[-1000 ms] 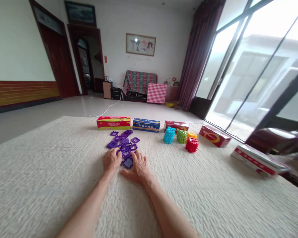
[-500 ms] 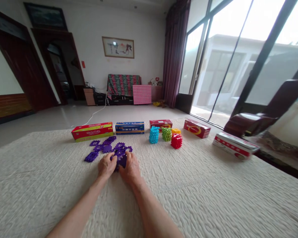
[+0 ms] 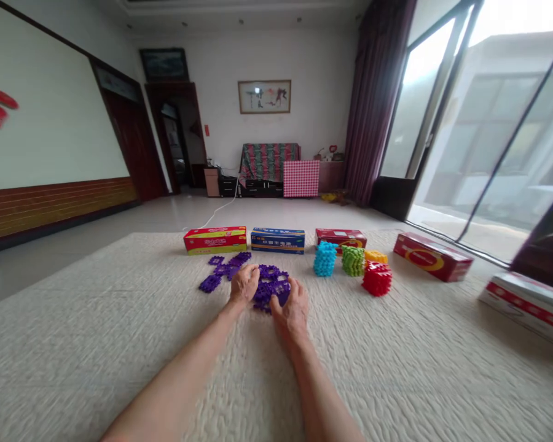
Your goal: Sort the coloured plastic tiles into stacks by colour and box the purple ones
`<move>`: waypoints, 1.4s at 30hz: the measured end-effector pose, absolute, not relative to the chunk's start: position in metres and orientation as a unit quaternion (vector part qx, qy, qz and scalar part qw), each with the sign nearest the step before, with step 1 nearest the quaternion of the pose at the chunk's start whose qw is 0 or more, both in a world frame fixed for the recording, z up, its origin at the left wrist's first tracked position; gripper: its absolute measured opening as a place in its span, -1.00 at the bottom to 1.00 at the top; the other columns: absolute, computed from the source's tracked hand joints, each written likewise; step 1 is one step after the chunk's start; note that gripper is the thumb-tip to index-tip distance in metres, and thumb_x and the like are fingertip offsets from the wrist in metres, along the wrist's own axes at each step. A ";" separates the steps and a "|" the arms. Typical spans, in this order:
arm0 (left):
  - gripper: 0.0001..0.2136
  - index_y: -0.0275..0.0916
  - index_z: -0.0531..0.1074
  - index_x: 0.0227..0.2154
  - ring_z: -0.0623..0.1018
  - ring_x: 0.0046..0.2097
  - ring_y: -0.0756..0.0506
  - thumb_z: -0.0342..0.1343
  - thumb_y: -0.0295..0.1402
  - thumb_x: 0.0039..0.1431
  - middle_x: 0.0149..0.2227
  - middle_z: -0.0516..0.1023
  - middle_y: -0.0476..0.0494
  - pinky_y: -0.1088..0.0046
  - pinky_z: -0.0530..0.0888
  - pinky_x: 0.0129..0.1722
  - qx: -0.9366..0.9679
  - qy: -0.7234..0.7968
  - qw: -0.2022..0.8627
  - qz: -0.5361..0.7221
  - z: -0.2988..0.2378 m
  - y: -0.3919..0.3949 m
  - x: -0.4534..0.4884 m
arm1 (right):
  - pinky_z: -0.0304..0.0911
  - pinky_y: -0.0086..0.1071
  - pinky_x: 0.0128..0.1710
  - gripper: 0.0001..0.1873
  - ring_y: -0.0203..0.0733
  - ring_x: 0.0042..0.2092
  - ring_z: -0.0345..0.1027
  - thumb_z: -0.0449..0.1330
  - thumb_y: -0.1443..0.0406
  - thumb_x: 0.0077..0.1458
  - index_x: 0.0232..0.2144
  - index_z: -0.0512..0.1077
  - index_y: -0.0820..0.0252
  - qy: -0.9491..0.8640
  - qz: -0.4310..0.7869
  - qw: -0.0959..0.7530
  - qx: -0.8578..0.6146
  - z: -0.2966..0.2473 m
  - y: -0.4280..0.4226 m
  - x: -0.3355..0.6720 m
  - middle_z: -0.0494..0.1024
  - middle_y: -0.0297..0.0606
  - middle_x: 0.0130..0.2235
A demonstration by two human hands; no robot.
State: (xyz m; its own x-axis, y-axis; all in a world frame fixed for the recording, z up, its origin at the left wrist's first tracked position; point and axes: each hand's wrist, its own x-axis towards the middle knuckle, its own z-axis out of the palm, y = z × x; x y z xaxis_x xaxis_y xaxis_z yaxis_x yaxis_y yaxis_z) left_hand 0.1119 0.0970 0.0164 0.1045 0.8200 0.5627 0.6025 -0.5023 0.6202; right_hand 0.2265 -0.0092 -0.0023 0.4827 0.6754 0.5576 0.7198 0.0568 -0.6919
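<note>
Purple interlocking plastic pieces [image 3: 268,288], flat squares with notched edges, lie in a cluster between my hands on the quilted cover. My right hand [image 3: 294,310] curls round the right side of this cluster, its thumb and fingers gripping a solid purple piece [image 3: 283,298]. At the cluster's left edge is my left hand [image 3: 244,285], its fingers bent and drawn together; whatever they may hold is hidden. Beyond and left of it, more loose purple pieces [image 3: 211,283] are spread out.
Stacked blue [image 3: 325,260], green [image 3: 352,261], yellow [image 3: 376,256] and red pieces [image 3: 376,279] stand to the right. Behind are a red-yellow box [image 3: 215,240], a blue box [image 3: 278,241] and two red boxes [image 3: 341,237] [image 3: 433,256]. A white-red box [image 3: 528,310] lies far right.
The view has swung left, so everything appears further right. My left hand has drawn away from the solid purple piece towards the left, while my right hand stays at it.
</note>
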 end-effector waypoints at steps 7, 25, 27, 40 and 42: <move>-0.69 -0.14 0.48 -0.11 0.41 0.08 -0.21 0.01 -0.24 0.12 0.01 0.50 -0.18 0.20 0.31 0.05 0.689 0.654 0.000 0.314 0.024 0.155 0.038 | 0.08 -0.08 0.07 -0.48 0.07 0.12 0.19 0.09 0.23 -0.01 0.04 0.26 0.23 -0.525 -0.010 0.468 -0.711 -0.004 -0.009 0.225 0.32 -0.01 0.09; -0.62 -0.16 0.44 -0.01 0.48 -0.01 -0.17 0.02 -0.22 0.13 -0.05 0.53 -0.18 0.36 0.36 -0.04 0.767 0.600 0.014 0.227 0.007 0.131 0.051 | 0.07 -0.13 0.04 -0.51 0.02 0.07 0.26 0.06 0.26 0.01 0.03 0.27 0.24 -0.527 0.014 0.437 -0.729 0.001 -0.012 0.224 0.38 -0.07 0.05; -0.65 -0.12 0.47 -0.05 0.50 -0.06 -0.17 0.07 -0.24 0.09 -0.10 0.56 -0.16 0.38 0.38 -0.11 0.760 0.611 0.027 0.221 0.013 0.128 0.056 | 0.06 -0.13 0.04 -0.52 0.02 0.07 0.26 0.06 0.27 0.01 0.03 0.28 0.23 -0.527 0.011 0.435 -0.730 0.001 -0.011 0.224 0.39 -0.07 0.05; -0.67 -0.26 0.55 -0.20 0.56 -0.24 -0.12 0.16 -0.22 -0.03 -0.29 0.61 -0.15 0.44 0.42 -0.22 0.780 0.517 0.203 0.287 0.034 0.113 0.086 | 0.14 -0.14 0.03 -0.53 0.02 0.04 0.30 0.04 0.25 0.03 0.01 0.30 0.25 -0.538 0.014 0.458 -0.708 0.002 -0.010 0.225 0.42 -0.05 0.01; -0.56 -0.28 0.51 -0.11 0.56 -0.25 -0.10 0.17 -0.13 -0.04 -0.24 0.60 -0.15 0.46 0.43 -0.24 0.787 0.471 0.257 0.303 0.038 0.120 0.084 | 0.16 -0.17 0.02 -0.55 0.01 0.02 0.31 0.02 0.24 0.04 0.00 0.31 0.27 -0.537 0.012 0.480 -0.694 0.002 -0.009 0.226 0.43 -0.05 -0.01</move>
